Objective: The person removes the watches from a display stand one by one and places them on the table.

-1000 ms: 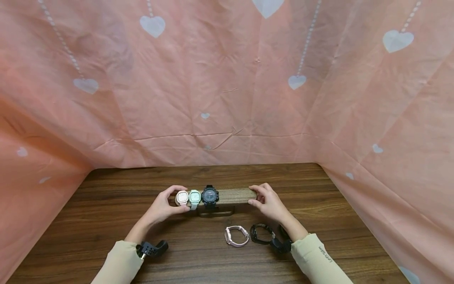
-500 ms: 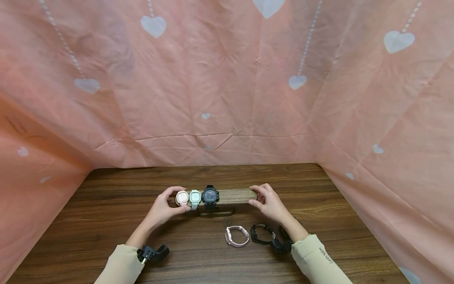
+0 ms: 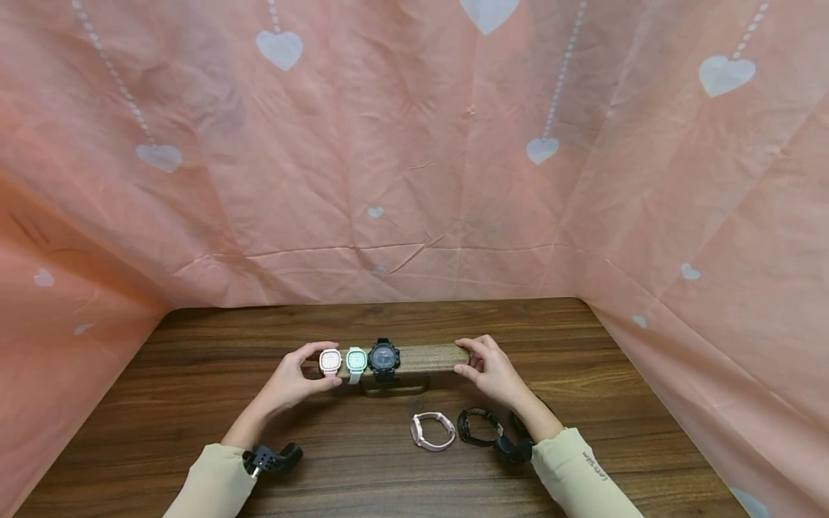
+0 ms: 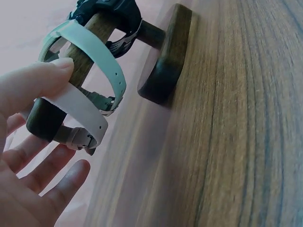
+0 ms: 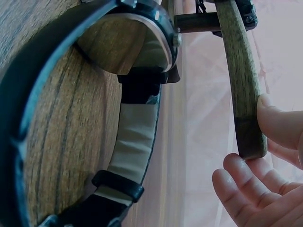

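Observation:
A wooden watch stand [image 3: 432, 357] has a horizontal bar raised over a foot. Near the bar's left end my left hand [image 3: 288, 380] pinches a pale pink watch [image 3: 329, 361], thumb in front and fingers behind. The left wrist view shows the thumb on its strap [image 4: 78, 106], looped around the bar. Beside it hangs a mint green watch [image 3: 356, 359], then a chunky black watch [image 3: 384, 357]. My right hand [image 3: 494, 373] holds the bar's bare right end between thumb and fingers; in the right wrist view the lower fingers [image 5: 232, 189] spread loosely below that end.
On the brown wooden table [image 3: 363, 475], a pink watch [image 3: 443, 447] and a black watch [image 3: 463, 428] lie buckled in loops. Another dark loop is partly hidden by my right wrist. Pink heart-patterned cloth [image 3: 414, 180] surrounds the back and sides.
My left hand has shifted slightly left, and the pale pink watch has slid with it, opening a small gap from the green one. My right hand and the stand stay put.

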The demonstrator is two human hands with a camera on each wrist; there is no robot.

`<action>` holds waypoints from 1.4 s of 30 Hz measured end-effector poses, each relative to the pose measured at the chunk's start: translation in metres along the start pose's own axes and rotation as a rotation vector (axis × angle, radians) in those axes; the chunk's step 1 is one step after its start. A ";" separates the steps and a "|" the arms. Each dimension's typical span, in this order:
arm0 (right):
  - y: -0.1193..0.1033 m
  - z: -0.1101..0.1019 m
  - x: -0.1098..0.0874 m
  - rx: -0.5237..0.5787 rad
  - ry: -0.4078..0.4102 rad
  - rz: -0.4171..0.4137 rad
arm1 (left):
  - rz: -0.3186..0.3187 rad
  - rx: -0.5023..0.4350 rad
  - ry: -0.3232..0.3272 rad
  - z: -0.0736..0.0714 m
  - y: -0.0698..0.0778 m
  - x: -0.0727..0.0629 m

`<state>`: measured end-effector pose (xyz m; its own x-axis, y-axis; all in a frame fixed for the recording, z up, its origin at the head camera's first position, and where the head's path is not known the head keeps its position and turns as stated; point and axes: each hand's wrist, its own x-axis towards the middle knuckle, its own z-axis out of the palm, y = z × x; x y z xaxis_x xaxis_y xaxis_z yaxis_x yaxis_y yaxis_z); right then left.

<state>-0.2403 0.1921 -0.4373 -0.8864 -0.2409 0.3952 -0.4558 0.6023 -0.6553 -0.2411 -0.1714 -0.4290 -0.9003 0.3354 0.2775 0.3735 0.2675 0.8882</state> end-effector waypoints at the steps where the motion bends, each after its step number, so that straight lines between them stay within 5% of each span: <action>1: 0.000 0.000 0.000 0.001 -0.001 -0.001 | -0.002 -0.005 -0.004 -0.001 -0.001 0.000; 19: 0.000 0.000 -0.001 -0.008 0.011 0.018 | -0.057 -0.039 0.031 -0.015 -0.001 -0.008; 26: -0.001 0.000 -0.001 -0.004 0.006 0.026 | -0.011 0.024 0.043 -0.021 0.001 -0.012; 35: -0.001 0.001 -0.001 -0.009 0.006 0.033 | 0.029 0.072 0.087 -0.026 -0.032 -0.013; 42: -0.002 0.001 -0.001 -0.008 0.006 0.032 | 0.009 0.088 0.074 -0.028 -0.024 -0.018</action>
<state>-0.2385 0.1909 -0.4374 -0.9000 -0.2166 0.3784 -0.4267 0.6160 -0.6622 -0.2402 -0.2091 -0.4456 -0.9098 0.2712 0.3141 0.3964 0.3439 0.8512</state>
